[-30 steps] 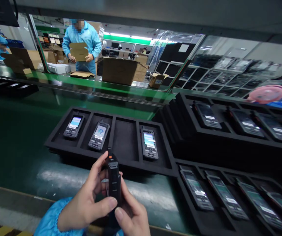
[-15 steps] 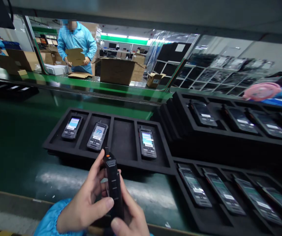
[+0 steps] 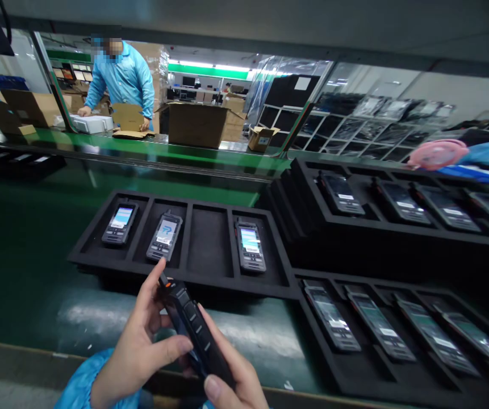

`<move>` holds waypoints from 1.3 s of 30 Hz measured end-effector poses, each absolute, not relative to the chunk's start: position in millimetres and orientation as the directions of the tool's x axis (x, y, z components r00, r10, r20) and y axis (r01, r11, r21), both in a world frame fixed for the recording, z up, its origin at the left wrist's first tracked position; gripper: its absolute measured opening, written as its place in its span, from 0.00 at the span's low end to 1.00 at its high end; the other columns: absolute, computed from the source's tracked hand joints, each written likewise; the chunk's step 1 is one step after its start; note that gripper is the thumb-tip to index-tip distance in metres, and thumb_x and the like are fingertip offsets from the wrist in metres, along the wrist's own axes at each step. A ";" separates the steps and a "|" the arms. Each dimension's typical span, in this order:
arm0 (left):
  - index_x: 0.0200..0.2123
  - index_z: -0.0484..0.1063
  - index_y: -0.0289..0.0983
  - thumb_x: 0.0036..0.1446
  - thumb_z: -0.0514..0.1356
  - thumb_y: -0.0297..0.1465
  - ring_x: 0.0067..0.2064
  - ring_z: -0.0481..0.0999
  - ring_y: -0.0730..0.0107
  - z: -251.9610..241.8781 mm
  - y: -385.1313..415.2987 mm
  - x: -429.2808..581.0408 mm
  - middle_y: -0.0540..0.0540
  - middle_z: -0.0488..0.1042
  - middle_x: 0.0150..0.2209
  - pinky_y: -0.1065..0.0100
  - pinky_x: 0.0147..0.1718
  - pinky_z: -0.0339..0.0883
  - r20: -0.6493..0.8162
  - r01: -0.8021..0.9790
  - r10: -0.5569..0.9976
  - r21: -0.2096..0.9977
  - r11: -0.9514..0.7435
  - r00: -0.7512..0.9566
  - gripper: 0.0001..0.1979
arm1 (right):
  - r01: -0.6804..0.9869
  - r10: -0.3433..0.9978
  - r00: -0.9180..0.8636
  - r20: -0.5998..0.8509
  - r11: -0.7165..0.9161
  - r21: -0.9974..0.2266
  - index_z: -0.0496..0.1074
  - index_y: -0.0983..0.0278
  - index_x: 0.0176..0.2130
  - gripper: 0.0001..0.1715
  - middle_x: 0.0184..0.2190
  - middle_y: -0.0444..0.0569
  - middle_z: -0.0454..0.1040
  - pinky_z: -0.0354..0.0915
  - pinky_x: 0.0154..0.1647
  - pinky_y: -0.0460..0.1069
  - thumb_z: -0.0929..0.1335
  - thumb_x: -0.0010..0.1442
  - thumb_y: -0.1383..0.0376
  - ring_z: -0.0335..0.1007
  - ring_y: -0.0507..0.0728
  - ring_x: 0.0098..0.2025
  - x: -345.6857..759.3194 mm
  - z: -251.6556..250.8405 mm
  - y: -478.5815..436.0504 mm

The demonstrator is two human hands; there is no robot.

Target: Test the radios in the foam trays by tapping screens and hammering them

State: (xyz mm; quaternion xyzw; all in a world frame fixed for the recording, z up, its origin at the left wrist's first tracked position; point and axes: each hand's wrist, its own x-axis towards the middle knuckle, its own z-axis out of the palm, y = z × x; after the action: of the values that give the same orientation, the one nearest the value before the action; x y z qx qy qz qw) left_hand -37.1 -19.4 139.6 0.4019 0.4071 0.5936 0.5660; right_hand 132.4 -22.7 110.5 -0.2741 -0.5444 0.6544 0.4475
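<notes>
Both my hands hold one black handheld radio with a stubby antenna (image 3: 197,329), turned edge-on so its side buttons face up. My left hand (image 3: 137,341) grips it near the top, thumb on the screen side and index finger by the antenna. Around the lower end, my right hand (image 3: 238,369) is closed. Just beyond lies a black foam tray (image 3: 176,272) with several slots. Three similar radios with lit screens lie in it: the far-left radio (image 3: 120,223), the second radio (image 3: 164,236) showing a logo, and the right radio (image 3: 250,247). Its third slot (image 3: 209,241) is bare.
At right, a stack of foam trays (image 3: 282,213) holds more radios; a lower tray (image 3: 380,375) in front also carries several. All stand on a green bench (image 3: 23,227). Across it, a co-worker in blue (image 3: 122,76) handles cardboard near a large carton (image 3: 195,126). A pink round object (image 3: 438,153) sits far right.
The radio in my hands has tilted, its top leaning left and more of its screen side showing. My view has shifted slightly. The co-worker has lowered the cardboard to the bench.
</notes>
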 end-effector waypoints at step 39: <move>0.62 0.54 0.55 0.47 0.71 0.36 0.45 0.76 0.63 134.9 -28.8 -29.1 0.48 0.68 0.55 0.70 0.40 0.74 -0.056 -0.248 0.986 0.969 0.015 -0.159 0.43 | -0.392 0.931 -0.363 0.039 -0.114 -0.913 0.66 0.51 0.57 0.32 0.60 0.44 0.65 0.40 0.67 0.60 0.68 0.56 0.47 0.51 0.63 0.66 121.1 115.0 -25.2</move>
State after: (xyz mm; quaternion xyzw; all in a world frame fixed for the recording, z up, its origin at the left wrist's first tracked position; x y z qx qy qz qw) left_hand -29.1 -28.8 134.9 0.3820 0.4829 0.5886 0.5238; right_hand 121.1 -25.2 115.0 -0.2935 -0.4589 0.6863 0.4819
